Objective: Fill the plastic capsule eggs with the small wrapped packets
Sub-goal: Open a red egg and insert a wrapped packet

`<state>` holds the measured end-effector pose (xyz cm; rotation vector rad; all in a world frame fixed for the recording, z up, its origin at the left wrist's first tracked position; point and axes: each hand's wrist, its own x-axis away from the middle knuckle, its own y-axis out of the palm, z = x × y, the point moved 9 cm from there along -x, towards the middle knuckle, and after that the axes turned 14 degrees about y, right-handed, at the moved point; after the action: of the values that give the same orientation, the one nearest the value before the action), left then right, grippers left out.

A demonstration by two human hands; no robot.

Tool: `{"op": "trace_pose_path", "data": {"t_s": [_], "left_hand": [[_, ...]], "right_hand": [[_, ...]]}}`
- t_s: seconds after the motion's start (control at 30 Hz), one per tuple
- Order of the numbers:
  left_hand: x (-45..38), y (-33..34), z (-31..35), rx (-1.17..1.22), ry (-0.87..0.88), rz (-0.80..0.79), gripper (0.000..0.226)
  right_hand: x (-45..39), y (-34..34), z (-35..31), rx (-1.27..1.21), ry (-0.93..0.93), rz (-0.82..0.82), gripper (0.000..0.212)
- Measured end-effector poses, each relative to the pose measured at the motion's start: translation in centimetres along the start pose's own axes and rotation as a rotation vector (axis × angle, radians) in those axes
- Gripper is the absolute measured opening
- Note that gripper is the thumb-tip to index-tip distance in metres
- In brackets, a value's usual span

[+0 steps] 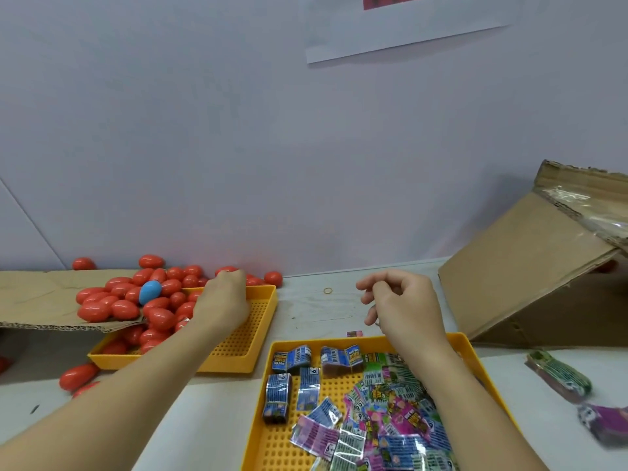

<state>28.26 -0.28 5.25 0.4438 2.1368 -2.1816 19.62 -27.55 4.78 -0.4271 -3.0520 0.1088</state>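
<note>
Pale wall (238, 130) is filling the whole upper half of the frame, with a white paper sheet (404, 32) hanging at top centre. Grey worktop (306, 304) is running across the lower half.

Tilted brown cardboard box (530, 283) is leaning at the right edge, clear film over its top. Flat brown cardboard flap (44, 297) is lying at the left edge, carrying part of the red egg pile.

Yellow perforated plastic tray with packets (282, 443) is sitting at lower centre-right. Second yellow perforated plastic tray (244, 348) is sitting left of centre, just beside the first.

Red plastic capsule eggs (112, 305) are piling across the flap and into the left tray; a few are lying loose on the worktop at far left and along the wall. One blue plastic capsule egg (150, 292) is sitting on top of the pile.

Small wrapped packets (390, 413), blue, green and pink, are heaping in the right tray; some blue ones are bundled at its upper left. More bundles (560, 375) are lying on the worktop at lower right.

Left hand (222, 300) is reaching over the left tray, fingers curling onto a red egg at the far rim; grip itself is hidden behind the hand, cannot tell.

Right hand (401, 304) is hovering above the right tray's far edge, fingers loosely curled, holding nothing visible.

Small tan rubber band (328, 291) is lying on the worktop between the hands.
</note>
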Motion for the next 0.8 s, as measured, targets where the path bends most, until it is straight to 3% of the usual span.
{"op": "trace_pose_path", "data": {"t_s": [0.13,0.3,0.5,0.63,0.8], "left_hand": [[1.0,-2.0,1.3,0.201,-0.065,0.114,0.013],[5.3,-4.6,6.4,0.852,-0.038,0.342,0.02],[9.5,-4.5,10.8,1.444,-0.083,0.539,0.015],[10.2,-3.7,11.4,1.634,-0.101,0.548,0.014],[9.6,-2.9,10.9,1.704,-0.073,0.485,0.021]], "right_hand": [[0.0,0.5,0.3,0.025,0.021,-0.051,0.034],[0.7,2.0,0.4,0.099,0.032,-0.153,0.033],[2.2,3.9,-0.5,0.017,0.0,-0.358,0.018],[2.7,3.9,-1.8,0.01,-0.11,-0.367,0.02],[2.5,4.3,-2.0,0.001,-0.155,-0.354,0.022]]}}
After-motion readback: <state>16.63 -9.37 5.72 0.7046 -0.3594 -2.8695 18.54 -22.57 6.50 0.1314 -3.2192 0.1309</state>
